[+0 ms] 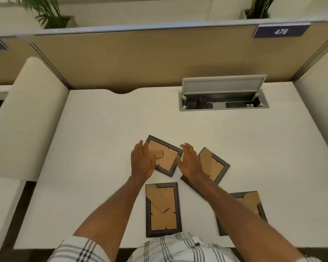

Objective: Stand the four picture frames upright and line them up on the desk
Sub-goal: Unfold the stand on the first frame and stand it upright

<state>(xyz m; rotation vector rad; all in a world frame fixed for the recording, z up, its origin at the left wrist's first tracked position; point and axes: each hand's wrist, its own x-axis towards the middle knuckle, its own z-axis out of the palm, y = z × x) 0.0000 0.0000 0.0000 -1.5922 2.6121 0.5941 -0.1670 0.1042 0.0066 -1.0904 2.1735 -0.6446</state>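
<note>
Four dark-edged picture frames lie face down on the white desk (95, 140), brown backs up. The far frame (168, 157) lies tilted between my hands. My left hand (141, 161) is open at its left edge, my right hand (188, 159) open at its right corner; neither holds it. A second tilted frame (214, 165) lies partly under my right wrist. A third frame (162, 208) lies straight near the front edge. The fourth frame (251, 203) is half hidden by my right forearm.
An open cable box (223, 103) with a raised lid is sunk into the desk at the back right. A tan partition (140, 59) with a sign reading 476 closes the back. White side panels flank the desk. Plants stand beyond the partition.
</note>
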